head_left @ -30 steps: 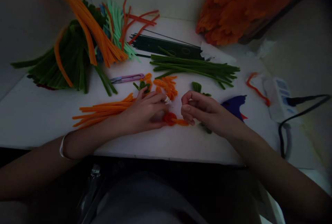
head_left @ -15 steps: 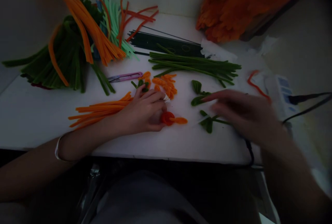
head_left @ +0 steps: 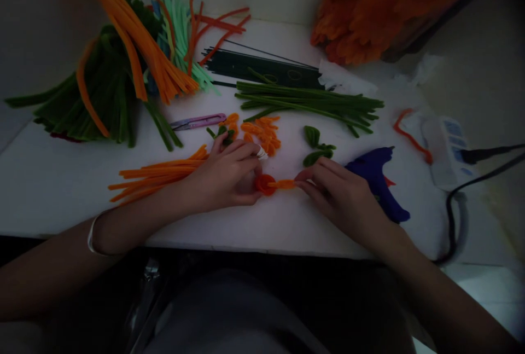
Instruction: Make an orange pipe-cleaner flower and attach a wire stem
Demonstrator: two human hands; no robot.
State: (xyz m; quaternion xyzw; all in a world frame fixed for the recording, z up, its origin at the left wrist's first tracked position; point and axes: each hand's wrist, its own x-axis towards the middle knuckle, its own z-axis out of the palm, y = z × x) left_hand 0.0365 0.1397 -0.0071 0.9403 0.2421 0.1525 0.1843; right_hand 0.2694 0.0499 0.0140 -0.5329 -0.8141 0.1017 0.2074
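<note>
Some tabletop [head_left: 270, 225] between fingers [head_left: 310, 174] and edge [head_left: 266, 251]

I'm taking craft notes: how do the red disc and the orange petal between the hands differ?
The red disc is round; the orange petal is long and narrow. The left hand is at the red disc's edge, while the right hand pinches the orange petal's far tip. The two touch.

8 o'clock: left forearm [head_left: 156, 216] bare, slim silvery-white bangle [head_left: 90, 240] round it | near dial centre: left hand [head_left: 232, 176], white band [head_left: 261, 152] on one finger, ring or tape, I can't tell | 4 o'clock: right forearm [head_left: 435, 283] bare | 6 o'clock: I make out dark greyish clothing [head_left: 221, 310], detail lost in shadow
</note>
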